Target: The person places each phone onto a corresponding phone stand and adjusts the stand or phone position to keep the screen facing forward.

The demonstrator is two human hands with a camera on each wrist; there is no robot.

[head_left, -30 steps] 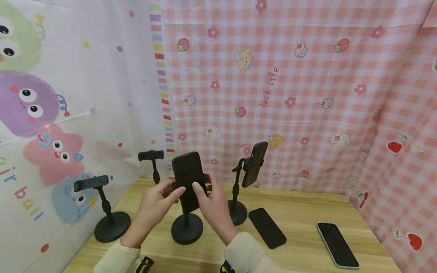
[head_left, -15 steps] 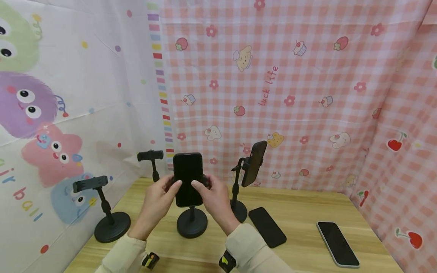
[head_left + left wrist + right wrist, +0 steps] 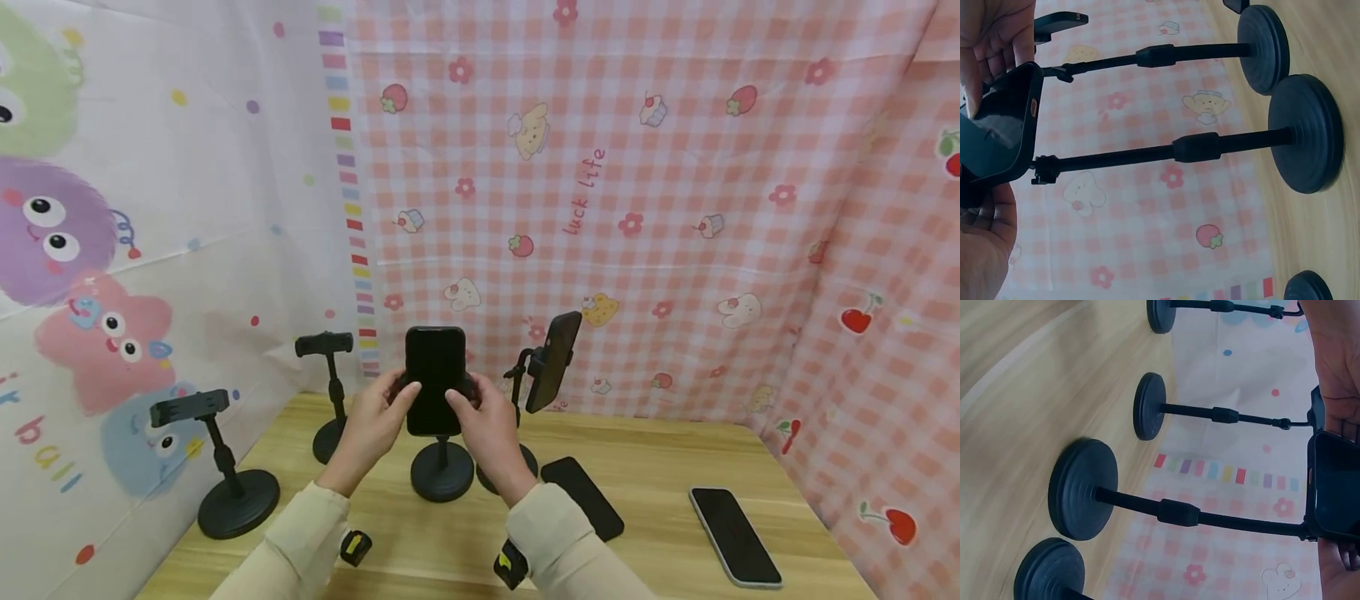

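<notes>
The held phone [image 3: 436,358] sits on a stand [image 3: 442,475], both edges gripped: left hand [image 3: 378,417] at 8 o'clock, right hand [image 3: 489,423] at 4, fingers curled behind, thumbs on its front. Three other stands surround it: an 8 o'clock stand [image 3: 224,460], a 9 o'clock stand [image 3: 335,390], and a 3 o'clock stand [image 3: 531,471] bearing a second phone [image 3: 555,364]. Two flat phones [image 3: 591,498] [image 3: 736,537] lie on the worktop [image 3: 652,467] toward 4.

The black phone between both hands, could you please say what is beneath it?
Beneath the black rectangular phone, a slim black pole rises from a round black base on the pale wooden table. In the head view, the phone covers the pole's top.
</notes>
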